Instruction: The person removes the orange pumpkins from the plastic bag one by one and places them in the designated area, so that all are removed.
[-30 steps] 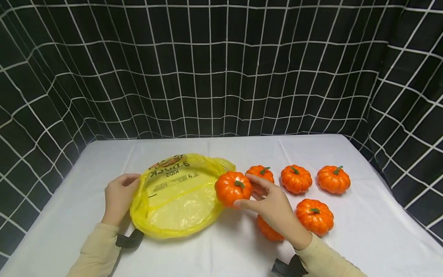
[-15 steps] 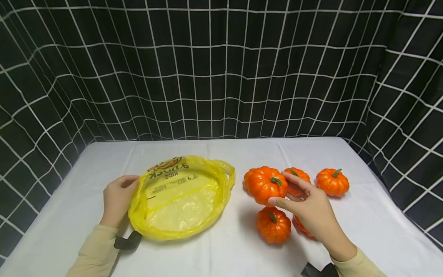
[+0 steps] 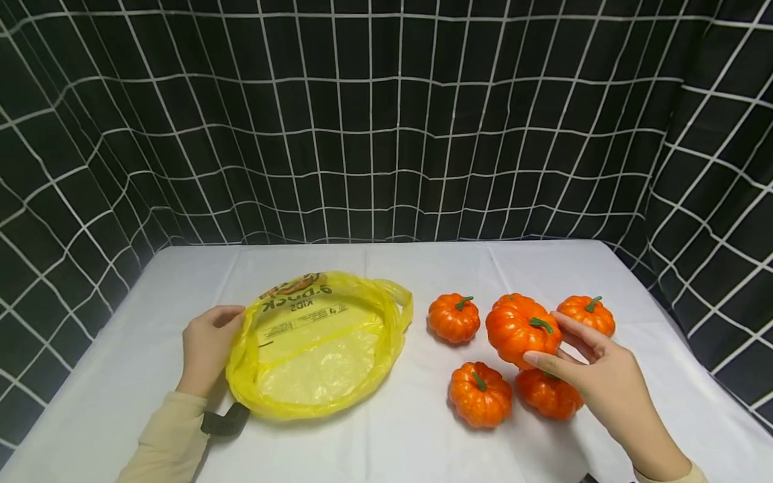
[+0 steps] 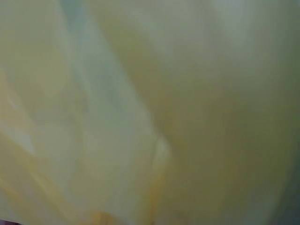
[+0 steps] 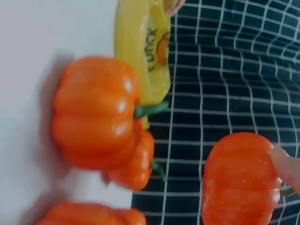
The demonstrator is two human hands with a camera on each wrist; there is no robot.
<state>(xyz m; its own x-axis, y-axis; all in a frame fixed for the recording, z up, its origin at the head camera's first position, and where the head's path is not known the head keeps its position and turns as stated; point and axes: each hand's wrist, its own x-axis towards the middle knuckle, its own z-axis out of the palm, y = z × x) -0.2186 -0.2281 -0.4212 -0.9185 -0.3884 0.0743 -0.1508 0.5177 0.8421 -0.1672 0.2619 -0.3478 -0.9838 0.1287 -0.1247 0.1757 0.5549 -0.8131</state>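
Observation:
A yellow plastic bag, printed with dark lettering, lies with its mouth spread wide on the left of the table. My left hand pinches its left rim, some fingertips hidden by the plastic. My right hand grips a small orange pumpkin with a green stem, thumb at the front and fingers behind. In the right wrist view the held pumpkin is raised off the table, against the dark backdrop. The left wrist view shows only blurred yellow plastic.
More orange pumpkins stand around the held one: one back left, one front left, one front right, one back right. Another is mostly hidden behind it. A white cloth covers the table; a black gridded curtain encloses it.
My right hand has carried the pumpkin rightward from the bag's right rim to among the other pumpkins. The bag's right handle shows more clearly now. My left hand stays at the rim.

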